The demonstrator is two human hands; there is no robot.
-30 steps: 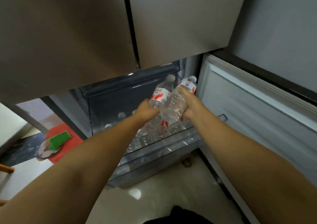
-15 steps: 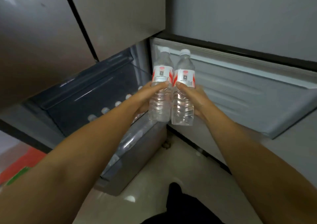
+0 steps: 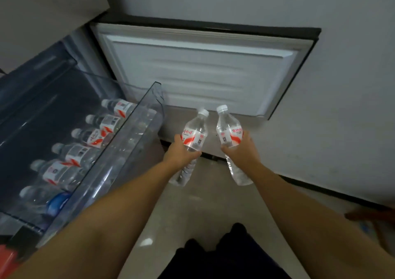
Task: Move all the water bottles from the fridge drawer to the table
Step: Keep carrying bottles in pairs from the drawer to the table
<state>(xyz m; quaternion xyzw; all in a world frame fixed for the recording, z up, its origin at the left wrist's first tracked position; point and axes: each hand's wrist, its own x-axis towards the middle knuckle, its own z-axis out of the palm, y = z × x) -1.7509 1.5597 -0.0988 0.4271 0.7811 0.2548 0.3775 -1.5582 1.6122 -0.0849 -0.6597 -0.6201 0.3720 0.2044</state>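
My left hand (image 3: 180, 153) grips a clear water bottle (image 3: 193, 137) with a red-and-white label and a white cap. My right hand (image 3: 243, 150) grips a second water bottle (image 3: 229, 132) of the same kind. Both bottles are out of the drawer, held tilted over the floor in front of the open fridge door. The clear fridge drawer (image 3: 128, 141) stands pulled out at the left, with several more water bottles (image 3: 92, 136) lying in a row inside it. The table is not in view.
The open lower fridge door (image 3: 198, 73) with its white inner panel stands straight ahead. A grey wall is at the right. A blue-capped item (image 3: 56, 201) lies at the near end of the drawer. Pale floor (image 3: 192, 210) runs between drawer and wall.
Both hands have lowered and carried the bottles away from the drawer, and the bottles have drawn apart. My view has swung right and down, so the drawer now lies at the left.
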